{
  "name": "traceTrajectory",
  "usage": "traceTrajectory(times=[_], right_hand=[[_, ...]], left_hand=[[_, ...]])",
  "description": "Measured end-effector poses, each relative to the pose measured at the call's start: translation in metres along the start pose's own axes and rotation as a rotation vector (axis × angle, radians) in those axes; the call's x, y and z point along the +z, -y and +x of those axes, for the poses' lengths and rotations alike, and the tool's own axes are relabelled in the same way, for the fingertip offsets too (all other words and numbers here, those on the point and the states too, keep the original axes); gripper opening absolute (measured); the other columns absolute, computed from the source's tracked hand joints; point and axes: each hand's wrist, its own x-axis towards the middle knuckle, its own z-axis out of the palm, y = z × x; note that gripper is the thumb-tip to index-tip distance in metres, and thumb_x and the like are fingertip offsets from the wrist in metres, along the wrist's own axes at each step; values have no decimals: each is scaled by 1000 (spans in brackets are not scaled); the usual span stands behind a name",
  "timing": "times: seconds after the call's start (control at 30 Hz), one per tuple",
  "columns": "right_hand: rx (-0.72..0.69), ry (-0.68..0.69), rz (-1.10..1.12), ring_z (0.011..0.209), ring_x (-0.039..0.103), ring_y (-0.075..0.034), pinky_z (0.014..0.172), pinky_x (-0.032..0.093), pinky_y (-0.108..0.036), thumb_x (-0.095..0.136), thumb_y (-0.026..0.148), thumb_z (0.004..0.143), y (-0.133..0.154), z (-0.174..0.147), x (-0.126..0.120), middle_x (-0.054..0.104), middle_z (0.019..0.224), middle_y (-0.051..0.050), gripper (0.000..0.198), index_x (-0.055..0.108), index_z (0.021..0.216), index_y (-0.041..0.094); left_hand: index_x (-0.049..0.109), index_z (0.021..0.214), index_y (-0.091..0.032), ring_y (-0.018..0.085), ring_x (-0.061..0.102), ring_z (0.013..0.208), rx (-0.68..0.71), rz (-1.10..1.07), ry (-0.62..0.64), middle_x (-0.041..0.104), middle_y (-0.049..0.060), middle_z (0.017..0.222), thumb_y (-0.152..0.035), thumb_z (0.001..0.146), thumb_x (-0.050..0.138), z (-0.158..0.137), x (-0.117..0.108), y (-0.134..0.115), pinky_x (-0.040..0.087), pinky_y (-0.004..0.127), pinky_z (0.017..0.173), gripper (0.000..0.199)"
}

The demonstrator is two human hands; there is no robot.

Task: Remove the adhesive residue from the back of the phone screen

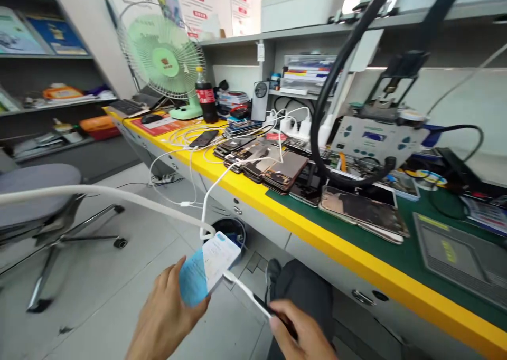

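Over the floor in front of the bench, my left hand (170, 302) grips a phone-sized slab (204, 267), blue at the near end and white at the far end. Whether it is a phone or a power bank I cannot tell. A white cable plug (229, 276) meets its right edge. My right hand (299, 328) is closed around this white cable (253, 299) and a dark piece along it, partly hidden by the fingers. Another thick white cable (205, 212) loops by the slab's far end; whether it is attached there is unclear.
Stacked phones and phone parts (285, 167) line the yellow-edged bench (293, 215). Beyond them are a power strip (297, 128), a cola bottle (206, 98) and a green fan (162, 62). A thick black cable (317, 106) arches at right. Below are a bin (233, 225) and a wheeled chair (39, 183).
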Motion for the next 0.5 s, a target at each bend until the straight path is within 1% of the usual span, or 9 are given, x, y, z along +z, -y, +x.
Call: traceTrajectory(times=[0.03, 0.07, 0.1, 0.17, 0.23, 0.3, 0.37, 0.4, 0.5], right_hand=[[-27, 22, -4, 98, 77, -28, 90, 60, -42, 57, 61, 105, 5, 26, 16, 81, 101, -9, 44, 78, 120, 25], [-48, 25, -10, 102, 75, -26, 96, 59, -46, 58, 55, 108, 10, 52, 31, 79, 106, -8, 41, 74, 123, 19], [-55, 39, -12, 103, 75, -25, 98, 59, -46, 59, 51, 110, 14, 76, 47, 78, 108, -7, 38, 73, 124, 18], [-41, 95, -12, 95, 75, -23, 89, 63, -43, 64, 47, 110, 17, 121, 73, 77, 107, -5, 33, 73, 119, 16], [-27, 151, -26, 93, 75, -21, 85, 64, -40, 69, 42, 108, 16, 157, 92, 76, 109, -5, 29, 73, 118, 16], [-4, 200, -48, 93, 75, -22, 82, 65, -38, 72, 39, 106, 11, 186, 101, 76, 111, -4, 27, 73, 117, 15], [21, 203, -73, 97, 76, -23, 84, 66, -40, 74, 37, 105, 5, 210, 101, 75, 117, -6, 27, 73, 120, 15], [36, 179, -87, 102, 75, -24, 87, 66, -42, 74, 36, 105, 2, 221, 99, 75, 122, -7, 27, 72, 123, 16], [89, 50, -133, 117, 72, -27, 98, 63, -48, 72, 36, 106, -6, 250, 88, 71, 136, -10, 30, 70, 132, 20]], left_hand=[[35, 162, -15, 39, 55, 142, -60, 15, -10, 56, 20, 152, -58, 90, 73, 10, 12, 5, 56, 52, 106, 92], [43, 158, -16, 38, 55, 141, -112, 29, -9, 57, 19, 151, -54, 93, 74, 20, 23, 10, 54, 54, 108, 82], [52, 152, -19, 36, 58, 137, -161, 45, -6, 59, 16, 149, -52, 97, 75, 31, 34, 13, 54, 56, 109, 69], [60, 145, -20, 35, 63, 131, -222, 73, 11, 62, 13, 146, -50, 101, 73, 52, 52, 20, 56, 55, 105, 55], [62, 143, -20, 32, 65, 128, -258, 99, 31, 63, 13, 146, -47, 102, 73, 69, 64, 25, 57, 55, 105, 50], [62, 143, -20, 32, 65, 129, -273, 120, 51, 63, 13, 147, -44, 102, 73, 84, 72, 30, 57, 56, 106, 49], [62, 144, -20, 32, 65, 129, -281, 135, 75, 62, 13, 148, -44, 102, 73, 96, 78, 35, 57, 56, 106, 49], [62, 144, -20, 32, 65, 129, -286, 140, 91, 62, 13, 148, -44, 102, 73, 101, 81, 38, 58, 56, 105, 49], [63, 142, -20, 31, 67, 126, -304, 151, 145, 64, 13, 146, -44, 103, 73, 115, 93, 45, 59, 54, 103, 47]])
